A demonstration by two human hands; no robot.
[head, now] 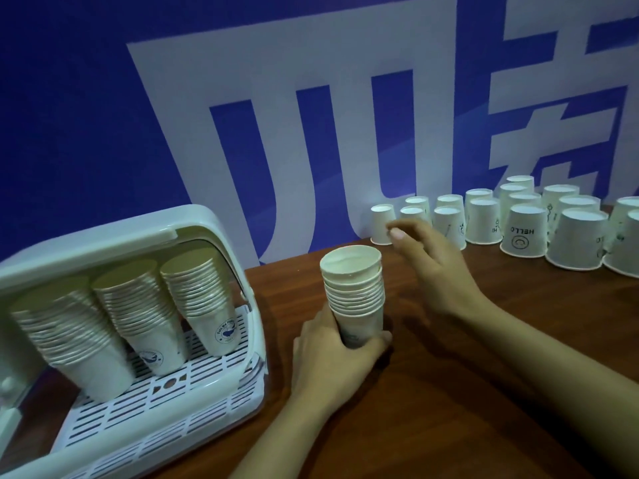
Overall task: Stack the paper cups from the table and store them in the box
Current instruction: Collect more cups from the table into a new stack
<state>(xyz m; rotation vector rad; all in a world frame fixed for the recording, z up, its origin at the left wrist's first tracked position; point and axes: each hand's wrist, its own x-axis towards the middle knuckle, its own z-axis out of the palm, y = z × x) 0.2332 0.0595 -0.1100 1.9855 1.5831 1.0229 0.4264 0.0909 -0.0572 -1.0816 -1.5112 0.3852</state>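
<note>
A stack of several white paper cups [356, 288] stands upright on the brown table [449, 392], mouth up. My left hand [332, 354] grips its lower part. My right hand [432, 261] reaches out past the stack, fingers apart, its fingertips close to the leftmost upside-down cup [382, 223]; it holds nothing. Several more upside-down paper cups [525, 229] stand in rows along the wall at the right. The white plastic box [221, 236] at the left stands open and holds three leaning stacks of cups [138, 305].
A blue and white printed wall [311, 115] rises right behind the table. The box has a slotted white tray floor [145, 406] in front of its stacks. The box takes up the table's left side.
</note>
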